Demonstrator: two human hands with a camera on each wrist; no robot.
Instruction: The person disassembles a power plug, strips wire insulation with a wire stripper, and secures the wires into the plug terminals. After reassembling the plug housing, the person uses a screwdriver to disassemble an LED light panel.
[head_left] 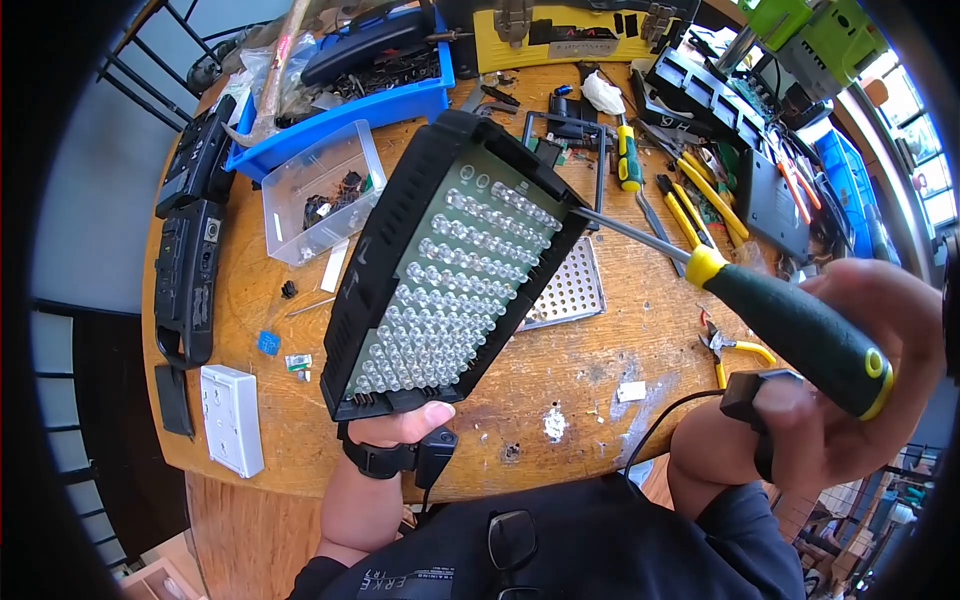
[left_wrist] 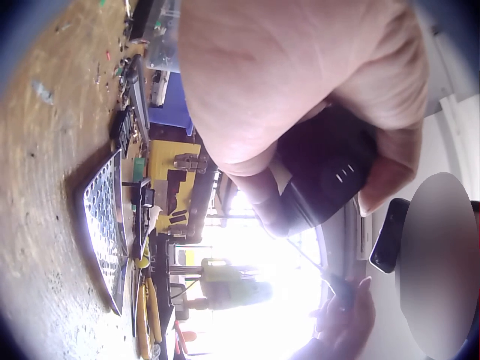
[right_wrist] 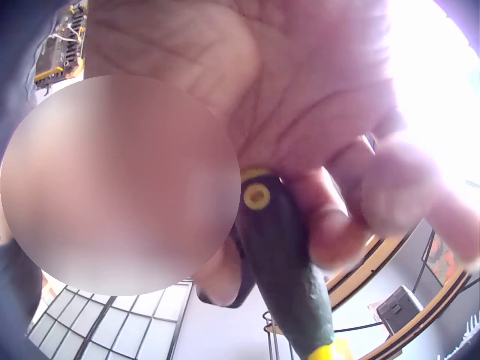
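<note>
A black lamp housing (head_left: 385,220) with rows of clear LEDs on a green board (head_left: 450,225) is held tilted above the workbench. My left hand (head_left: 405,425) grips its lower end, thumb over the near edge. In the left wrist view, the left hand's (left_wrist: 300,82) fingers wrap the back of the black housing (left_wrist: 330,165). My right hand (head_left: 912,335) holds a screwdriver (head_left: 800,335) by its green and yellow handle, its tip right at the housing's upper right edge. In the right wrist view, the screwdriver handle (right_wrist: 281,255) runs down between the thumb and fingers.
Behind the housing lies a perforated metal plate (head_left: 580,280). A clear box (head_left: 290,225) and a blue tray (head_left: 400,108) stand back left. Yellow-handled pliers (head_left: 720,345) lie by the right forearm, with several tools beyond. A white plastic case (head_left: 230,420) sits front left.
</note>
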